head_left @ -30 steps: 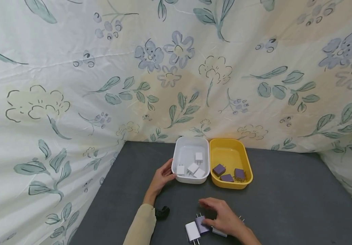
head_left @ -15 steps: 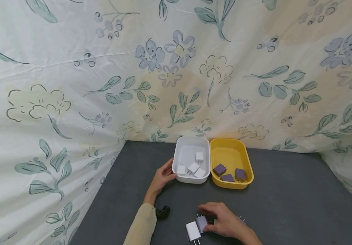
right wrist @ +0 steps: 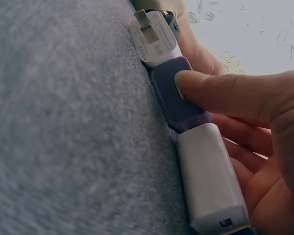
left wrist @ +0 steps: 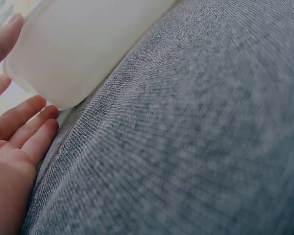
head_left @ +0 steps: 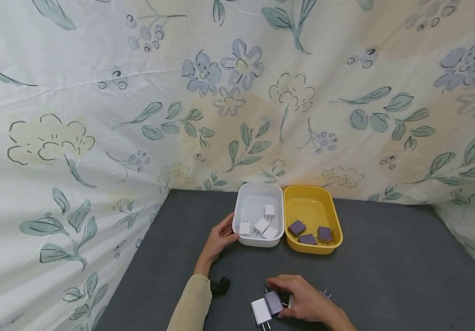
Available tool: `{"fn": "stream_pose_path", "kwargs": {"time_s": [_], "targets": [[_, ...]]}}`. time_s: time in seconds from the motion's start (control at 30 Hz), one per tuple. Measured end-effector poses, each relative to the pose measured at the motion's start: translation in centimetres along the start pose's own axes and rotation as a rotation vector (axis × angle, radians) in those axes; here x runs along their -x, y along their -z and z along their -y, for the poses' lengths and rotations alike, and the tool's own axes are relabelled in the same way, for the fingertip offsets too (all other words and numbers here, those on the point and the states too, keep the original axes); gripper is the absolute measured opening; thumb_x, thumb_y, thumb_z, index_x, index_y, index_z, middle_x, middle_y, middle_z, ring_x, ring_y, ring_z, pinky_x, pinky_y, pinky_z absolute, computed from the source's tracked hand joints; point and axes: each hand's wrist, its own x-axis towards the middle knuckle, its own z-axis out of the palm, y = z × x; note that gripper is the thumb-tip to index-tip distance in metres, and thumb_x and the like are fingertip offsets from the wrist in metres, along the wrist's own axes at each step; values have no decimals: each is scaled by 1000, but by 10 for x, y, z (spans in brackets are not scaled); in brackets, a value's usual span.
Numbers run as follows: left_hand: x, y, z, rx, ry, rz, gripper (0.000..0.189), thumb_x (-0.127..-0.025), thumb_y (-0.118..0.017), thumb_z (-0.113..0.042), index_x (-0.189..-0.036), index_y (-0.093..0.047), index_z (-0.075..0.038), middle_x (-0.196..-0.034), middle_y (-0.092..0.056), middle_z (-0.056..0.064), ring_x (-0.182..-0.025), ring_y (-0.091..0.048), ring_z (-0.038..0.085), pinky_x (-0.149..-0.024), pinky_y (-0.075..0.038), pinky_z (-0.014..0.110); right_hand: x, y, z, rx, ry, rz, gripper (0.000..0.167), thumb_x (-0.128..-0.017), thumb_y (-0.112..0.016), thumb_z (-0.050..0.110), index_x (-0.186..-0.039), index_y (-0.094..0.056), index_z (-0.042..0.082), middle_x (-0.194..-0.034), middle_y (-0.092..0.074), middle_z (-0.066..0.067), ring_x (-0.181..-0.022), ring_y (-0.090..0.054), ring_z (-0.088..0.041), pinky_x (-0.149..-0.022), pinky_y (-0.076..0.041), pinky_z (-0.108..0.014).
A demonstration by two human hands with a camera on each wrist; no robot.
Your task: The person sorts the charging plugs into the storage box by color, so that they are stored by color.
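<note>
My right hand [head_left: 305, 299] pinches a purple plug charger [head_left: 274, 302] at the near part of the table; the right wrist view shows the thumb on one face and fingers behind. Against it lies a white charger [head_left: 261, 311] with its metal prongs bare. Another white charger [right wrist: 210, 171] sits on the other side, under the palm. My left hand [head_left: 217, 241] rests at the near left corner of the white bin [head_left: 258, 242], its fingers loosely extended against the wall in the left wrist view. Several white chargers [head_left: 261, 225] lie in that bin.
Beside the white bin stands a yellow bin [head_left: 312, 249] with purple chargers [head_left: 297, 228] inside. Prongs [head_left: 326, 294] stick out behind my right hand. A floral curtain [head_left: 237, 92] hangs along the back and left of the dark table [head_left: 386, 266].
The right hand has lowered slightly, and its thumb and fingers have closed around the purple charger, which has shifted a little. The left hand stays at the white bin.
</note>
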Motion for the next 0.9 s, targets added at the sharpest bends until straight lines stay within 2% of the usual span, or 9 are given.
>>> {"fn": "stream_pose_path", "kwargs": {"time_s": [0.03,0.17,0.37,0.7,0.9], "targets": [[1,-1,-4,4,7,5,72,-90,-65,2,-152,-28,-1,-156,-32,24,-143,-34,39,-112,-39,34,0,0,0,12,-1,5,65,-74,-85,23,-131,-59,8,-119,-67,4,-104,-61,-1,-86,-55,-24],[2,0,-2,9,3,9,73,-90,-65,2,-153,-27,-1,-156,-30,24,-144,-31,40,-110,-40,29,0,-1,0,14,-8,6,63,-76,-83,21,-132,-59,8,-120,-66,4,-104,-61,0,-86,-55,-23],[2,0,-4,11,7,7,74,-90,-66,-1,-153,-28,-1,-156,-30,24,-144,-32,40,-110,-40,27,1,-2,-2,-39,14,-52,62,-78,-82,20,-133,-57,6,-118,-67,-1,-101,-63,-2,-82,-57,-23],[1,-1,-2,34,-11,9,73,-89,-64,5,-152,-27,2,-154,-30,29,-143,-32,43,-108,-42,25,0,-1,-3,-61,-27,-95,63,-79,-81,26,-133,-58,5,-119,-68,-3,-107,-63,-4,-86,-57,-24],[1,-1,-2,27,-7,13,73,-90,-64,4,-152,-26,2,-155,-30,28,-143,-32,42,-108,-42,24,-1,-1,-3,-49,4,-124,60,-80,-81,26,-132,-59,3,-117,-69,-4,-105,-64,-4,-84,-57,-25]]}}
